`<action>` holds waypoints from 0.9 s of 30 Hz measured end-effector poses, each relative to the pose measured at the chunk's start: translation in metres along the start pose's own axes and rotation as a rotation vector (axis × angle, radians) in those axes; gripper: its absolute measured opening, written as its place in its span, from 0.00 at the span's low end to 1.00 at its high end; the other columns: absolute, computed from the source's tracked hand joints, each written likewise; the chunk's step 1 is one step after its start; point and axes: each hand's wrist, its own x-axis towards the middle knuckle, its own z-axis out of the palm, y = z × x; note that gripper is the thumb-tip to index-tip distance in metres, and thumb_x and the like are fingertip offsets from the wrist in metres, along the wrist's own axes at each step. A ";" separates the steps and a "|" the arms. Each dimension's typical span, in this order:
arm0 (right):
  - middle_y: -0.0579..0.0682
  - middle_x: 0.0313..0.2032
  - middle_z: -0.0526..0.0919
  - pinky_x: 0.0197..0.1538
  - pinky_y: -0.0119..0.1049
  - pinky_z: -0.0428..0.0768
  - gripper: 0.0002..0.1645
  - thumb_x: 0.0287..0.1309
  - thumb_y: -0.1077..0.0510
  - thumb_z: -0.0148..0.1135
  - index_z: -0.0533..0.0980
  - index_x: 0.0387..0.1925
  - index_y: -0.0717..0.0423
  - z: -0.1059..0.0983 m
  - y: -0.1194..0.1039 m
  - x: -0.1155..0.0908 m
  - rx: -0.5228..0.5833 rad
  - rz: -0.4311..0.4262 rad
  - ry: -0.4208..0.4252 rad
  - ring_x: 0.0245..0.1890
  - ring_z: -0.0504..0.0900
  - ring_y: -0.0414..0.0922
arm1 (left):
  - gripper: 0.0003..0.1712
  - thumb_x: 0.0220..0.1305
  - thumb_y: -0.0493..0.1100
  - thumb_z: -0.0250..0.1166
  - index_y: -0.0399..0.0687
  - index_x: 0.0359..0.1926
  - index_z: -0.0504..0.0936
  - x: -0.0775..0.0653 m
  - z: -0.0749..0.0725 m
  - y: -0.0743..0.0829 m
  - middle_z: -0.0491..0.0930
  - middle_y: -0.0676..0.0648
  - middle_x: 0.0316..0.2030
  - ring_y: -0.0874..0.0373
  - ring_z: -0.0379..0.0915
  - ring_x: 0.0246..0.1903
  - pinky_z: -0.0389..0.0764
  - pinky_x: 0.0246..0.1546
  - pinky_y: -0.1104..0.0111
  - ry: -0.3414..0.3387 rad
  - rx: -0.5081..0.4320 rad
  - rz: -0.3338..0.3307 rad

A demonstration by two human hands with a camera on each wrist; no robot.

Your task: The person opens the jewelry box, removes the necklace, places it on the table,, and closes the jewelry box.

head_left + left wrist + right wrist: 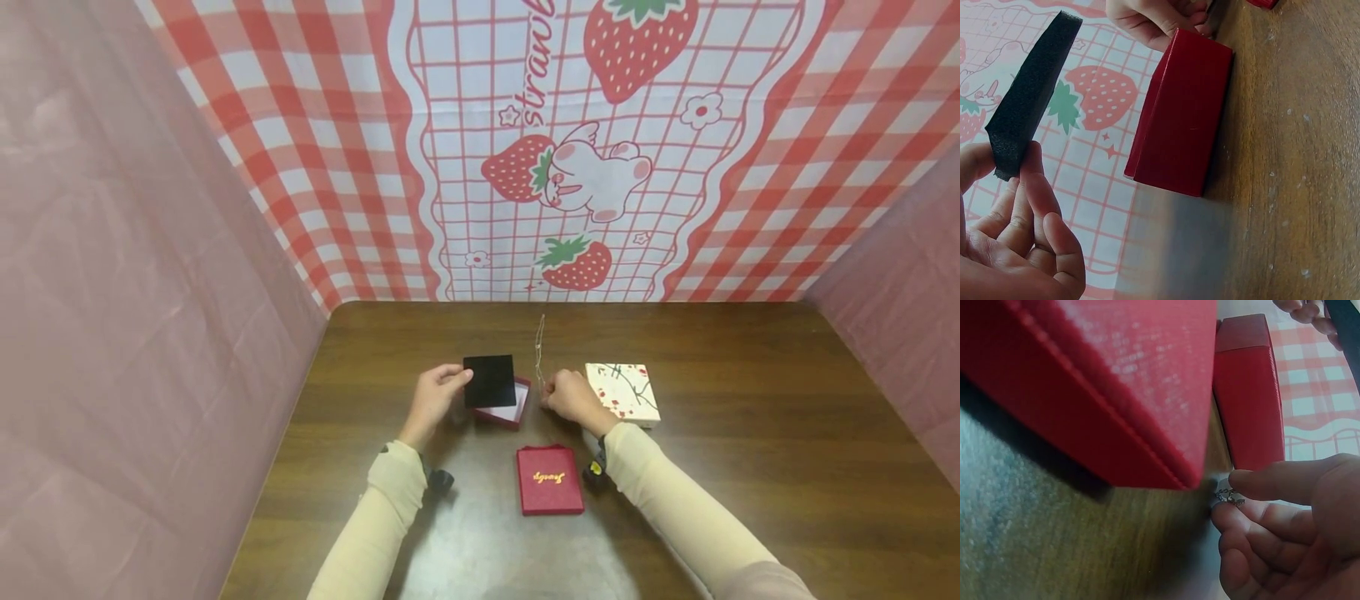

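My left hand [433, 402] pinches a square black foam pad [489, 381] by its left edge. The pad is raised over an open red box base [520, 408], whose pale inside shows past the pad's lower right. In the left wrist view the foam pad [1032, 87] looks thick and stands apart from the box. To the right of that base, my right hand [574, 398] pinches the near end of a thin chain [538, 346], which stretches toward the back of the table. Small links of the chain [1230, 497] show between thumb and fingers in the right wrist view.
A red box lid [550, 481] with gold lettering lies nearer the person, between the forearms. Just beyond the right hand sits a cream box [624, 393] with a red blossom pattern. A strawberry-print cloth [555, 167] hangs behind the wooden table [720, 450].
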 end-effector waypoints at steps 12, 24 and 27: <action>0.45 0.17 0.80 0.27 0.34 0.72 0.09 0.46 0.58 0.71 0.81 0.17 0.54 -0.002 0.000 -0.002 0.008 0.028 -0.025 0.20 0.73 0.42 | 0.20 0.63 0.42 0.66 0.28 0.48 0.81 0.026 0.004 -0.040 0.85 0.32 0.41 0.65 0.74 0.27 0.76 0.34 0.73 0.010 -0.010 -0.003; 0.46 0.18 0.83 0.29 0.36 0.75 0.06 0.43 0.57 0.73 0.83 0.18 0.54 -0.010 -0.001 -0.002 0.010 0.037 -0.023 0.22 0.75 0.43 | 0.19 0.62 0.43 0.67 0.31 0.47 0.82 0.024 0.003 -0.035 0.85 0.33 0.41 0.63 0.75 0.27 0.77 0.35 0.71 0.016 -0.018 -0.006; 0.45 0.18 0.83 0.29 0.36 0.75 0.06 0.44 0.58 0.72 0.83 0.18 0.53 -0.010 -0.001 -0.002 0.021 0.008 -0.017 0.22 0.75 0.42 | 0.19 0.62 0.44 0.67 0.32 0.47 0.82 0.024 0.004 -0.034 0.85 0.33 0.42 0.63 0.76 0.27 0.78 0.35 0.71 0.015 -0.013 -0.005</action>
